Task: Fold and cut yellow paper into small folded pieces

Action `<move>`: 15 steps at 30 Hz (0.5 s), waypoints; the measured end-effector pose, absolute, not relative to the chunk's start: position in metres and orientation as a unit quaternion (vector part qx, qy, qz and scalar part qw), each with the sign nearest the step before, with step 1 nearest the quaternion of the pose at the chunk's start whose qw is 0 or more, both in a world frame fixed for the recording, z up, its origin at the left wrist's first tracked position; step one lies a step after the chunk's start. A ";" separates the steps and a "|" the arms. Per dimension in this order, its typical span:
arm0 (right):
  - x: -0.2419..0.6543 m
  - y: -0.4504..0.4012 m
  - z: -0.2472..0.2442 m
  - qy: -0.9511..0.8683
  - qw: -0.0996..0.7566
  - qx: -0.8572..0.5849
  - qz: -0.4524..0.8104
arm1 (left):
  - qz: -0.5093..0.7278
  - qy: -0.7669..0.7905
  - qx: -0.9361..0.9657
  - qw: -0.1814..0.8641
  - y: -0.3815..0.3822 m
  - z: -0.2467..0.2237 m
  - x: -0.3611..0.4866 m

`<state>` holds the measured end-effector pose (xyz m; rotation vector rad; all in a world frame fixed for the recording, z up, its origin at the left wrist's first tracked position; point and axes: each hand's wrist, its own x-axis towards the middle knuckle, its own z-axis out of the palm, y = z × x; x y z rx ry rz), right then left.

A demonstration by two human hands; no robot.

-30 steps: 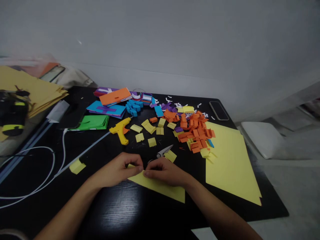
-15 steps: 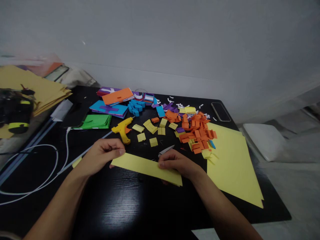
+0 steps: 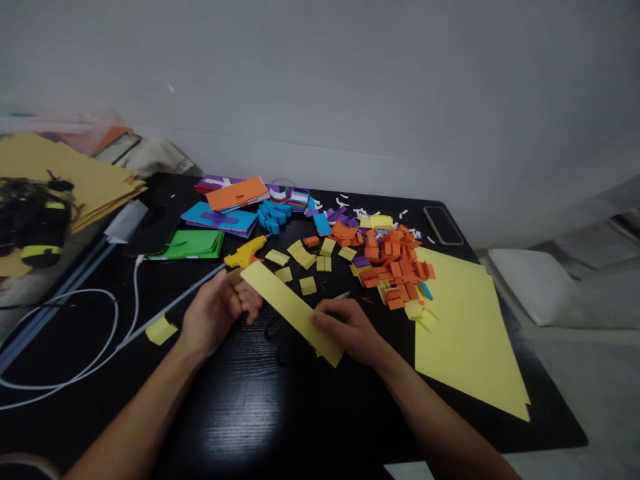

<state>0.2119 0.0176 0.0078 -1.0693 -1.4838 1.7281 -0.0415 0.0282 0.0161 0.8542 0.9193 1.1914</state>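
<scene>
A long yellow paper strip [image 3: 287, 301] slants over the middle of the black table, its lower right part pinched between the thumb and fingers of my right hand [image 3: 345, 327]. My left hand [image 3: 220, 310] is turned partly palm up with curled, separated fingers, holding nothing, beside the strip's upper left end. Behind that end lies a yellow glue gun [image 3: 246, 253], partly covered. Scissors [image 3: 342, 295] show only a blade tip above my right hand, with dark handles under the strip. Small folded yellow pieces [image 3: 308, 285] lie beyond the strip.
Orange folded pieces [image 3: 397, 267] are heaped right of centre. Large yellow sheets [image 3: 467, 333] and a phone [image 3: 443, 225] lie at the right. Green paper [image 3: 195, 244], blue paper [image 3: 220, 218] and orange paper [image 3: 237, 194] are stacked at back left. A white cable [image 3: 117, 320] loops at left.
My left hand has let go of the strip and turned its palm upward. In my right hand the strip has tilted, its left end now higher and farther from me.
</scene>
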 end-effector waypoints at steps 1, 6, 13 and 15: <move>0.208 0.015 0.008 -0.596 0.327 -0.409 0.609 | 0.516 0.391 0.381 0.660 0.025 0.014 -0.035; 0.195 0.004 0.002 -0.680 0.327 -0.399 0.520 | 0.451 0.455 0.454 0.619 0.007 0.006 -0.007; 0.196 0.005 0.000 -0.663 0.302 -0.409 0.549 | 0.450 0.538 0.470 0.536 0.008 0.012 -0.007; 0.198 0.006 0.000 -0.646 0.299 -0.411 0.570 | 0.470 0.550 0.462 0.513 0.011 0.011 -0.013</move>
